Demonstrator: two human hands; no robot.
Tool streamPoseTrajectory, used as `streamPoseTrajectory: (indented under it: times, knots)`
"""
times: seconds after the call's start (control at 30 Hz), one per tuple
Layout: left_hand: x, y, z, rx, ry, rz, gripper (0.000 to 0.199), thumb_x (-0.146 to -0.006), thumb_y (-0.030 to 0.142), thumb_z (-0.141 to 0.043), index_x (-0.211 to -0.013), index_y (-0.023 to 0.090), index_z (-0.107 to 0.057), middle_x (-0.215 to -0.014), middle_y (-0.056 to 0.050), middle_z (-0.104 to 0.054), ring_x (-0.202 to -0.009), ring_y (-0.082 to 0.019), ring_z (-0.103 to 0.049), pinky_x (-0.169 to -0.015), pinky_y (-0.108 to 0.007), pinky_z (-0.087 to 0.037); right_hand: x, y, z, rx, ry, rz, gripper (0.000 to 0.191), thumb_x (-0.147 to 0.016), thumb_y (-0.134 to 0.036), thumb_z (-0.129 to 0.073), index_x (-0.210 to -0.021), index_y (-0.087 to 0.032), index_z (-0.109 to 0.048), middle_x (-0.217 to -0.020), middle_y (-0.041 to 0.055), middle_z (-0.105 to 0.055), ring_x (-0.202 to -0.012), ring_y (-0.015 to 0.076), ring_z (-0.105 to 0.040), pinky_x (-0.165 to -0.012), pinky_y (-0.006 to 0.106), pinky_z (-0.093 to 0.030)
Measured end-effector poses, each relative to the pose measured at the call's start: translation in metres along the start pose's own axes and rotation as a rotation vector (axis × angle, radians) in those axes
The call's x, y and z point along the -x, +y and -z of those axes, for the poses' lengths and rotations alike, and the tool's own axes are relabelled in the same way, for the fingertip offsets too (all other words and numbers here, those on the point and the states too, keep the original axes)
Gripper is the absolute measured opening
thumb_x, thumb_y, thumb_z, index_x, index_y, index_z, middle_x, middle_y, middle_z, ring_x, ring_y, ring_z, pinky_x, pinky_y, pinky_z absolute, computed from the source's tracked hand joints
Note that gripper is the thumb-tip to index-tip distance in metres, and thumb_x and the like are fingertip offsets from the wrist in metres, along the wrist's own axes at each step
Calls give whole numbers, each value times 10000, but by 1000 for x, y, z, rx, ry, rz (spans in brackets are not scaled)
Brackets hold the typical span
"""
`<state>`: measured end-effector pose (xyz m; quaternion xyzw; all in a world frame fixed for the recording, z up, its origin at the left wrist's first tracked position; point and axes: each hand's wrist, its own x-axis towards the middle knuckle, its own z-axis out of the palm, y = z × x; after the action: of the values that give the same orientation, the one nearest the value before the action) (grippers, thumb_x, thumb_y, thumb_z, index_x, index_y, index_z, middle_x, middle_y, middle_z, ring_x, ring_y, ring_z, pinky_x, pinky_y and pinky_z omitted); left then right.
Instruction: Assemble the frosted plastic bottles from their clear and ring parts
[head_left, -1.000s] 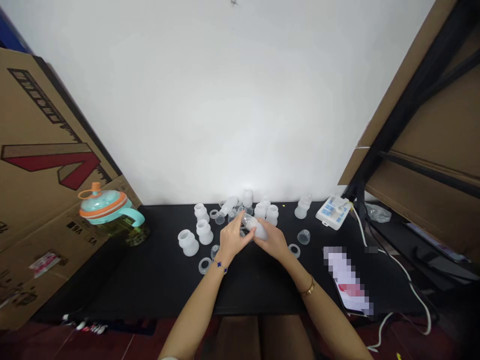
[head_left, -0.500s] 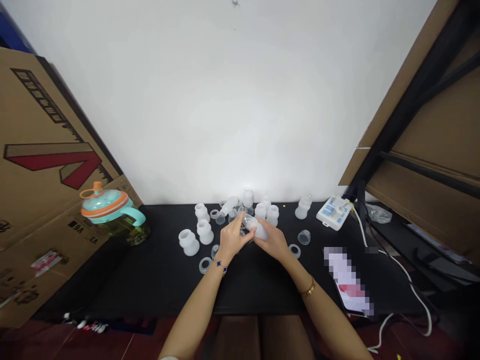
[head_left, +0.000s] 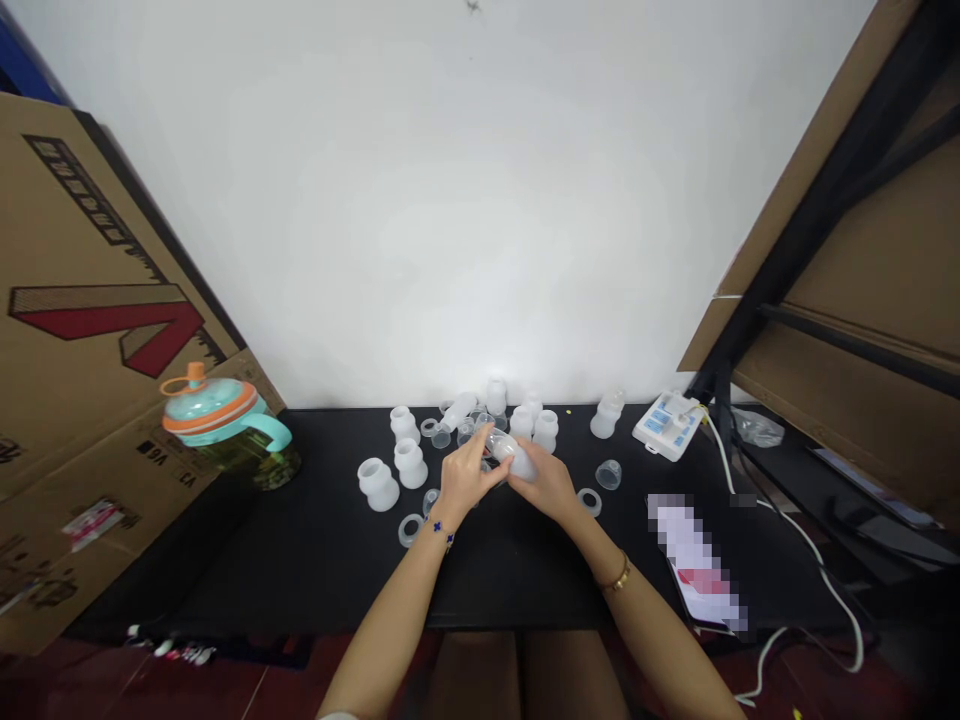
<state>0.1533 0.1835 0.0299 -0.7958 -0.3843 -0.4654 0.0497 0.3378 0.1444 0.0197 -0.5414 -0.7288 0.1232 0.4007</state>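
Note:
Over the middle of the black table, a small white bottle with a clear top (head_left: pixel 517 459) is tilted between my hands. My left hand (head_left: pixel 465 475) has its fingers and thumb at the clear top. Wrapped round the white body is my right hand (head_left: pixel 546 484). Several white bottles stand to the left, one of them an open-necked bottle (head_left: pixel 378 485); more stand behind my hands. A translucent ring (head_left: pixel 410 530) lies left of my left wrist. Another ring (head_left: pixel 589 502) and a clear cap (head_left: pixel 608 474) lie right of my right hand. A bottle with a clear top (head_left: pixel 607 414) stands behind them.
A large turquoise and orange jug (head_left: pixel 225 420) stands at the left by a cardboard box (head_left: pixel 82 400). On the right are a white power strip (head_left: pixel 670 425), a phone (head_left: pixel 696 565) and white cables (head_left: pixel 814 545). The white wall (head_left: pixel 480 200) borders the table's back edge.

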Motion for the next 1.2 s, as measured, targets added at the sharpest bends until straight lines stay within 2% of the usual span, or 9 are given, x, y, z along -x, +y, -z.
streamPoseTrajectory:
  times: [0.1,0.27,0.37,0.43,0.6,0.73,0.93,1.2]
  knots:
    - [0,-1,0,31,10,-2,566,-898,418,-656,-1396,180,-529,-956,-61,-754,-753,-185,-722,-736,-281,-589,-2,-5,4,-105,-26,-34,510,-867,-385,-671,-1353,-266,-570,-1289,58,-685,-1150,292,-660,-956,398,-514]
    - [-1,-3,4,78,12,-58,623,-881,347,-652,-1455,208,-454,-1204,-89,-714,-820,-186,-720,-776,-302,-602,-7,-12,14,-396,-126,-104,573,-819,-468,-741,-1327,-241,-604,-1254,58,-691,-1108,299,-660,-950,398,-516]
    - [-2,-1,8,122,-19,-28,649,-863,317,-651,-1466,228,-432,-1281,-83,-682,-887,-194,-714,-776,-305,-602,-7,-13,16,-488,-197,-104,527,-828,-471,-735,-1282,-220,-638,-1207,52,-707,-1076,297,-665,-922,391,-526]
    - [-3,0,10,140,-37,7,648,-860,339,-660,-1458,231,-437,-1302,-85,-672,-906,-200,-710,-768,-307,-601,-7,-13,15,-446,-167,-102,518,-818,-463,-745,-1260,-212,-646,-1175,51,-718,-1050,297,-672,-907,388,-528]
    - [-4,3,9,106,-42,92,639,-859,444,-691,-1418,227,-472,-1283,-93,-682,-914,-209,-708,-783,-320,-595,-4,-9,8,-140,-14,-79,457,-839,-403,-711,-1258,-244,-620,-1195,56,-717,-1056,290,-685,-915,394,-522]
    - [-3,6,6,102,-37,150,620,-861,457,-696,-1395,219,-491,-1234,-95,-702,-884,-202,-720,-768,-310,-592,-3,-5,3,-5,26,-63,485,-844,-367,-703,-1302,-262,-584,-1240,65,-702,-1104,288,-680,-906,384,-536]
    - [-2,7,5,112,-23,217,595,-854,448,-706,-1367,207,-521,-948,-42,-756,-796,-187,-732,-705,-272,-576,-2,-3,0,27,46,-46,498,-855,-379,-702,-1316,-249,-564,-1262,77,-688,-1127,282,-672,-938,381,-527]
    - [-2,7,3,103,8,216,573,-842,408,-708,-1349,194,-549,-859,-13,-749,-666,-149,-699,-661,-250,-569,-1,-5,0,29,47,-38,484,-862,-368,-695,-1311,-243,-566,-1250,73,-691,-1120,273,-673,-929,368,-532]
